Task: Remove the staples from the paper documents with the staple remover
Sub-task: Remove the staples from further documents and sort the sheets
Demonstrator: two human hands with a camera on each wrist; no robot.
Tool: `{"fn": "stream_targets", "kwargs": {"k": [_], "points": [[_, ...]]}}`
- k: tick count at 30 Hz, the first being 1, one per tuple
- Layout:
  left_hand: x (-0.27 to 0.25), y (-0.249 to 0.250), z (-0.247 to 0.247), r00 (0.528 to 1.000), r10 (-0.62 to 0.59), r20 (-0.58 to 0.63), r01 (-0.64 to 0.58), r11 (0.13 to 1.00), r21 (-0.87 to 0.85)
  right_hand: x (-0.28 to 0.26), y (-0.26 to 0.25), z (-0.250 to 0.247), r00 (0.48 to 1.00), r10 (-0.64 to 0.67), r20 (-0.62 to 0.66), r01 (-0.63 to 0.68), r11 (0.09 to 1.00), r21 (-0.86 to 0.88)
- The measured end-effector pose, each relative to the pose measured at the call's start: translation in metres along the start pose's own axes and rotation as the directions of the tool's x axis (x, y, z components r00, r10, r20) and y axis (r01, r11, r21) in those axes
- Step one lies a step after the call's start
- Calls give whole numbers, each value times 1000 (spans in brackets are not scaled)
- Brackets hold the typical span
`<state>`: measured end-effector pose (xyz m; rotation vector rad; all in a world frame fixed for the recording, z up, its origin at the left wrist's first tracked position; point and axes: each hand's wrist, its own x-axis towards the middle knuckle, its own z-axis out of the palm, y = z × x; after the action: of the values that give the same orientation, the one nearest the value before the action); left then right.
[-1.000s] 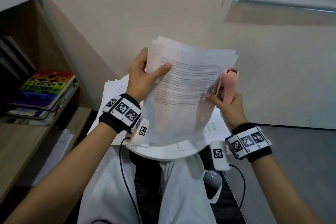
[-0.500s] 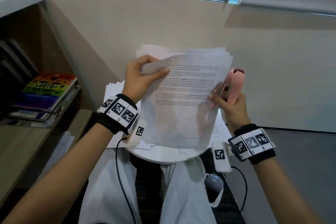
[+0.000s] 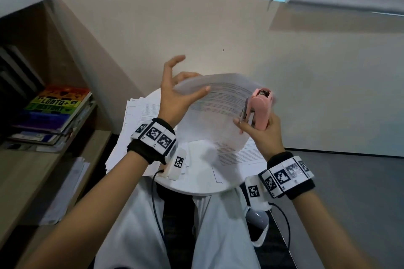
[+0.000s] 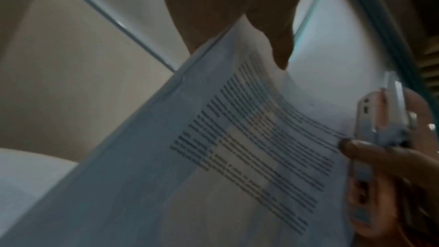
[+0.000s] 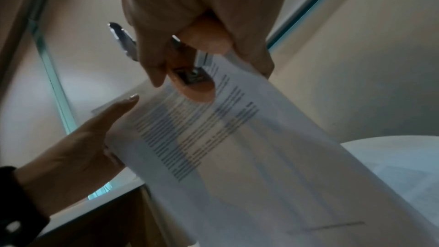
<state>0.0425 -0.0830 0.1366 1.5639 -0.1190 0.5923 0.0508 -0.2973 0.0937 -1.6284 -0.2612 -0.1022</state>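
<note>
Seen from above, a person's two forearms reach forward over a lap in white clothing, each wrist wrapped in a black band with square printed markers. Just beyond the knees stands a small round white desk (image 3: 196,188), with loose printed sheets (image 3: 140,124) spread on its surface toward nine o'clock.

Above the desk, at about four o'clock from its middle, the right hand (image 3: 262,131) curls around a pink staple remover (image 3: 261,109) – and the same hand pinches the right edge of a stapled paper document (image 3: 218,102) between thumb and fingers. The document is lifted off the desk, its pages bowed and blurred.

At ten o'clock the left hand (image 3: 175,94) is spread wide, fingers splayed and relaxed; its thumb lies on the top page and other fingers reach behind the far edge. The staple itself cannot be made out.

Further off at nine o'clock, a wooden shelf (image 3: 32,170) holds a stack of books (image 3: 54,111) – behind everything, a plain cream wall.
</note>
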Motion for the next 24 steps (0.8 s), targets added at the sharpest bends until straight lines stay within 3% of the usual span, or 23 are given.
{"fn": "stream_targets", "kwargs": {"k": [3,7,9,12,15,18,24], "points": [[8,-7,-11,985,-115,129,113,993,22,2,3,-5,1000,25,-12,-25,999,26],[21,0,-15,911,-198,362,195,980,46,6,-6,-12,999,29,33,-29,999,17],[26,5,-14,891,-220,396,217,975,52,10,-12,-14,998,20,67,-20,1000,2],[29,10,-11,887,-220,406,212,975,65,16,-14,-16,997,1,76,-1,1000,0],[27,9,-6,940,-165,298,169,986,11,19,-14,-15,999,-36,-20,37,999,14],[23,9,-4,981,-66,180,70,997,-19,18,-17,-13,994,-72,-80,74,997,32],[13,-7,-6,982,131,139,-141,988,61,13,-6,-12,999,-37,-15,37,999,13]]}}
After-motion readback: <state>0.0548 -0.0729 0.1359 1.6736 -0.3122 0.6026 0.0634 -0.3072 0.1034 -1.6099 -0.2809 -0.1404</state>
